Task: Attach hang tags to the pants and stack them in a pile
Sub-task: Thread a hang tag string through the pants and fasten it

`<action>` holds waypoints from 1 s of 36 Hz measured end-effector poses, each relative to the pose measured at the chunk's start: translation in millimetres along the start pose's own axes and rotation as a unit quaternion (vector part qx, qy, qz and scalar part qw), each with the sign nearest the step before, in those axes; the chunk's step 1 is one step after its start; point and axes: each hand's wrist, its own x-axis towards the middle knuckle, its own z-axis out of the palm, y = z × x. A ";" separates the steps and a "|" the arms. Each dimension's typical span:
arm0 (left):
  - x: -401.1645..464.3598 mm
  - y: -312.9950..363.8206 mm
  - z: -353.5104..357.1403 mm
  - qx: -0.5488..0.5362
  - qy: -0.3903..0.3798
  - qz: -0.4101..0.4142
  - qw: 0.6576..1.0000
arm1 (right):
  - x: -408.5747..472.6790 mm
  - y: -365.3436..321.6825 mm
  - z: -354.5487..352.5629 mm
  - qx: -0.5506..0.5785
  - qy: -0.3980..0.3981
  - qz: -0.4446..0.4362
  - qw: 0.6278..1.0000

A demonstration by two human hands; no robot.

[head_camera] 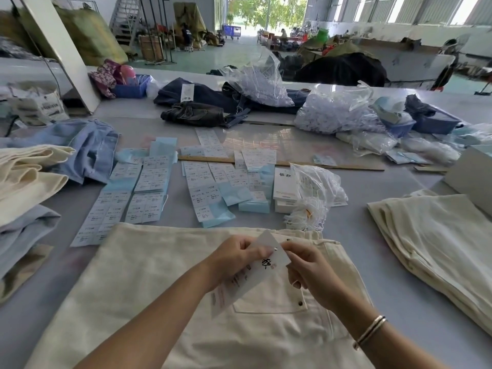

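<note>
Item 1: cream pants (165,302), laid flat on the grey table (394,275) at 6 o'clock, waistband toward 12, back pocket with dark rivets facing up.

Item 2: white hang tag (255,272), held tilted above the pants near the waistband, printed side up, small eyelet near its upper edge.

Item 3: left hand (234,258), fingers curled, pinching the tag's upper left edge.

Item 4: right hand (306,267), fingertips pinched together at the tag's eyelet; whether they hold a fastener cannot be told. Thin bangles on the wrist.

Item 5: folded cream pants pile (436,241), at 3 o'clock.

Item 6: mixed cream and light blue pants heap (34,182), at 9 o'clock.

Item 7: size sticker sheets (138,190), white on pale blue backing, spread in rows at 11 to 12 o'clock.

Item 8: stack of spare hang tags (285,187), at 12 o'clock, just beside a clear bag of white fasteners (319,185).

Item 9: wooden ruler (282,164), lying crosswise beyond the stickers.

Item 10: dark denim garments (202,105) and large clear plastic bags (335,110), far edge, 12 to 1 o'clock.
</note>
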 end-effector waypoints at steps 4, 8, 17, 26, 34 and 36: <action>1.0 -3.6 -3.5 0.002 0.004 0.012 1.000 | -1.6 0.4 0.0 0.002 0.009 -0.008 1.000; 1.0 -2.0 -3.9 -0.004 -0.005 0.011 1.000 | -1.5 0.9 -0.5 0.007 0.007 -0.017 1.000; 9.2 -5.6 -0.5 0.077 0.012 0.004 0.997 | 4.2 3.6 -2.1 -0.081 0.020 -0.015 0.996; 10.0 -21.5 21.3 0.254 0.149 0.235 0.926 | 3.0 19.0 -1.5 -0.135 0.030 0.027 0.990; 18.7 -31.6 32.9 0.247 0.144 0.199 0.937 | 5.1 28.7 -14.2 -0.176 0.025 0.046 0.983; 19.8 -29.1 33.9 0.268 0.142 0.201 0.931 | 5.0 31.3 -20.6 -0.193 0.030 0.048 0.980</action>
